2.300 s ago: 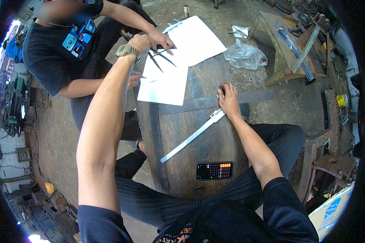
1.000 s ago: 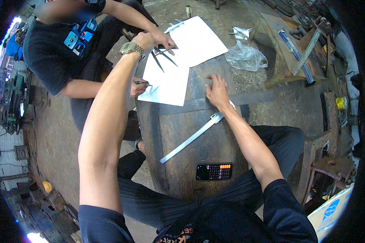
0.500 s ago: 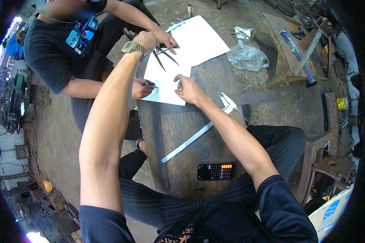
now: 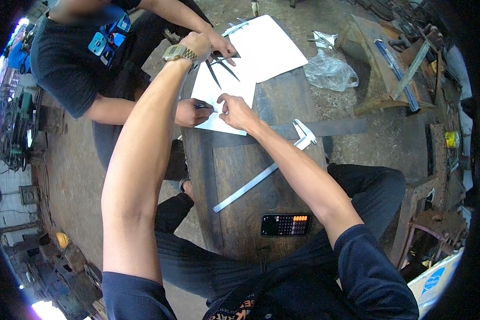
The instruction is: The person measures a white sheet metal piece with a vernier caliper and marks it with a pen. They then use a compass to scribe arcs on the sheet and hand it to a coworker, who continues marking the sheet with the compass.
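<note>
My left hand (image 4: 197, 46), with a metal watch on the wrist, is closed over the far left of the sheet. The dark pointed legs of a pair of dividers (image 4: 214, 74) come out from under it; their top is hidden. My right hand (image 4: 234, 113) hovers over a white paper sheet (image 4: 230, 124), index finger and thumb apart, holding nothing. Just left of its fingertips, a co-worker's hand (image 4: 189, 113) grips a dark pen (image 4: 202, 106) at the paper. The co-worker's other hand (image 4: 222, 47) rests beside my left hand.
A vernier caliper (image 4: 306, 136) and steel ruler (image 4: 341, 128) lie on the wooden bench (image 4: 218, 234), below my right arm. Nearer me is a phone (image 4: 285, 225) showing a calculator. More white paper (image 4: 274, 48) covers the far end. A plastic bag (image 4: 330, 72) lies beyond the right edge.
My right hand has moved left, bringing its fingertips close to the co-worker's pen. My left hand stays by the dividers. The whole view has shifted slightly.
</note>
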### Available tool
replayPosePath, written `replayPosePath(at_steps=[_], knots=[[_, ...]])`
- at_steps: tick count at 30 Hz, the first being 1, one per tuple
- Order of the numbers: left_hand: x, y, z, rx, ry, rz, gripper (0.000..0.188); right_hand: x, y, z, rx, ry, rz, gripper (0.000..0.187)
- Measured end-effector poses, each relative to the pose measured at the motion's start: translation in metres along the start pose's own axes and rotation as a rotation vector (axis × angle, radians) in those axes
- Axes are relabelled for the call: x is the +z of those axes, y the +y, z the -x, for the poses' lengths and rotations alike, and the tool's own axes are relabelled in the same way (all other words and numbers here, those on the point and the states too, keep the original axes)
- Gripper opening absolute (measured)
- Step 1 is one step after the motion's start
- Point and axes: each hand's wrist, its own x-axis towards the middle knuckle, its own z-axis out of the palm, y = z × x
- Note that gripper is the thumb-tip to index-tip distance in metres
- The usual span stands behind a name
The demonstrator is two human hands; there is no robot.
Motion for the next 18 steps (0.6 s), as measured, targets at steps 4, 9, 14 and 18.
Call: replayPosePath(at_steps=[4,9,14,18], knots=[[0.009,-0.007,-0.006,0.048,0.039,-0.03,0.03,0.005,0.001,-0.009,-0.06,0.028,0.015,0.038],[0.005,-0.002,-0.003,0.039,0.028,-0.129,0.036,-0.002,0.01,-0.009,-0.006,0.05,0.009,0.039],[0.007,-0.009,-0.005,0.155,0.053,-0.104,0.016,-0.012,0.022,-0.001,0.062,0.062,0.064,0.04],[0.026,-0.023,-0.02,0.137,0.061,-0.121,0.018,-0.015,0.026,0.005,0.071,0.048,0.066,0.041]])
